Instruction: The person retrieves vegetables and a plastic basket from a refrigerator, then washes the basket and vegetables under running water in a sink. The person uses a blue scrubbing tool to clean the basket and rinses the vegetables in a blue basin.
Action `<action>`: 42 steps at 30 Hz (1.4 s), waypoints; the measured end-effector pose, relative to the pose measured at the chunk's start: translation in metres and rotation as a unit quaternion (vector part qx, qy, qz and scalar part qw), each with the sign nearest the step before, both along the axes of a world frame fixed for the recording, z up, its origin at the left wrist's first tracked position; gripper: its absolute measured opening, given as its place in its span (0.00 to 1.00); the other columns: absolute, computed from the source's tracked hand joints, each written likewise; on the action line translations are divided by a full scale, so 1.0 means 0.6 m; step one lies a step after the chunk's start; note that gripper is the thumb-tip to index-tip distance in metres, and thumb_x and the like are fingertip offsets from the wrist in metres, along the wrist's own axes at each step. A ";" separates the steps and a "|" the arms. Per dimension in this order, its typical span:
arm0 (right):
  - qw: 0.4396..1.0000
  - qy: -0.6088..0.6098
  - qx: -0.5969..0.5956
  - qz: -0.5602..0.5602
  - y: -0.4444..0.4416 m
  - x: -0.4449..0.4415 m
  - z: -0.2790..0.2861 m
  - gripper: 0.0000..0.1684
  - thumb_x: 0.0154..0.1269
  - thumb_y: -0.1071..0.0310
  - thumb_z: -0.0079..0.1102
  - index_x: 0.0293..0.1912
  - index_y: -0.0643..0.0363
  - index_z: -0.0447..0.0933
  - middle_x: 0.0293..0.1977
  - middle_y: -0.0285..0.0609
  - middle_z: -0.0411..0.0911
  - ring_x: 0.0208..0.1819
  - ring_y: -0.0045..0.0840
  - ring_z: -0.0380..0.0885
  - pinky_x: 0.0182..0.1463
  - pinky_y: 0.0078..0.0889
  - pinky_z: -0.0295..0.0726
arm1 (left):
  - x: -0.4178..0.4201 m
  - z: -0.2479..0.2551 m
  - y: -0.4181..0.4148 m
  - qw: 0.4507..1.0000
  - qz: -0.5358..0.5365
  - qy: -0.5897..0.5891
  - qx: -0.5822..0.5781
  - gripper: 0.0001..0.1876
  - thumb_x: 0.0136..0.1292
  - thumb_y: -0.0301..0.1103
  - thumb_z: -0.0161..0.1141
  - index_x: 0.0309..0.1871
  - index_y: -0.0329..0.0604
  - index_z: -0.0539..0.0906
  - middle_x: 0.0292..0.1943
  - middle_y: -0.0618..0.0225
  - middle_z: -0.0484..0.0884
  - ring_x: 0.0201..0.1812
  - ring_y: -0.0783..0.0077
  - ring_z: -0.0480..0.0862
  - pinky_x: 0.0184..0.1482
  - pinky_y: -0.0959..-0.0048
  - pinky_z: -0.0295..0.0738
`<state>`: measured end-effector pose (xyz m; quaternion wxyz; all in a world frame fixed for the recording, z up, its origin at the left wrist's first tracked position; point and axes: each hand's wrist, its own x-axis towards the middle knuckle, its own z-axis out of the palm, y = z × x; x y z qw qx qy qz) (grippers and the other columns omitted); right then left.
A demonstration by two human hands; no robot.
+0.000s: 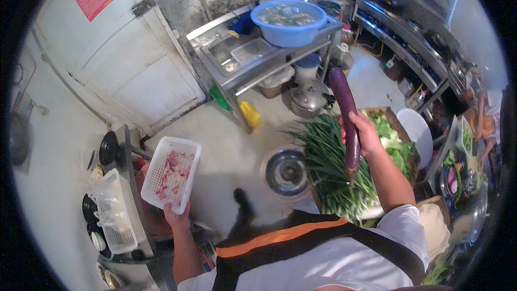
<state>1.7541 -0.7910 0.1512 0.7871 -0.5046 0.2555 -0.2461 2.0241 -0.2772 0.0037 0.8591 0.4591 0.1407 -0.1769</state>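
My left hand grips the near end of a white plastic basket with perforated walls. Pieces of raw red-and-white meat lie on the basket's bottom. In my right hand is a long purple eggplant, held around its middle, with the stem end pointing down towards me. Below and beside that hand lies a heap of long green stalks, perhaps garlic chives or scallions. Leafy pale-green vegetables show to the right of it, partly behind my forearm.
A steel sink unit carries a blue plastic tub. Beneath it stand a lidded metal pot and a yellow bag. A metal basin sits on the floor. Another white basket stands on the left shelf. A person is at far right.
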 end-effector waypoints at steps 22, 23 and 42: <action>0.909 0.191 -0.325 -0.180 -0.436 0.796 0.059 0.27 0.57 0.69 0.57 0.57 0.58 0.65 0.35 0.43 0.73 0.27 0.26 0.74 0.28 0.30 0.75 | 0.530 0.125 -0.135 0.989 -0.018 -0.145 -0.026 0.34 0.48 0.38 0.52 0.61 0.38 0.61 0.52 0.57 0.71 0.51 0.59 0.73 0.53 0.61 0.72; 0.881 0.241 -0.361 -0.187 -0.484 0.810 0.043 0.32 0.55 0.67 0.59 0.59 0.60 0.62 0.39 0.46 0.73 0.32 0.30 0.75 0.33 0.32 0.75 | 0.551 0.122 -0.159 0.986 -0.017 -0.164 -0.020 0.34 0.48 0.37 0.53 0.62 0.38 0.61 0.52 0.57 0.71 0.51 0.59 0.73 0.53 0.61 0.72; 0.616 0.613 -0.489 0.072 -0.739 0.982 -0.098 0.45 0.56 0.61 0.58 0.67 0.62 0.47 0.54 0.64 0.67 0.53 0.44 0.72 0.54 0.42 0.72 | 0.860 0.110 -0.669 0.973 -0.209 -0.099 0.014 0.29 0.46 0.30 0.52 0.56 0.39 0.64 0.46 0.59 0.73 0.44 0.61 0.75 0.43 0.60 0.75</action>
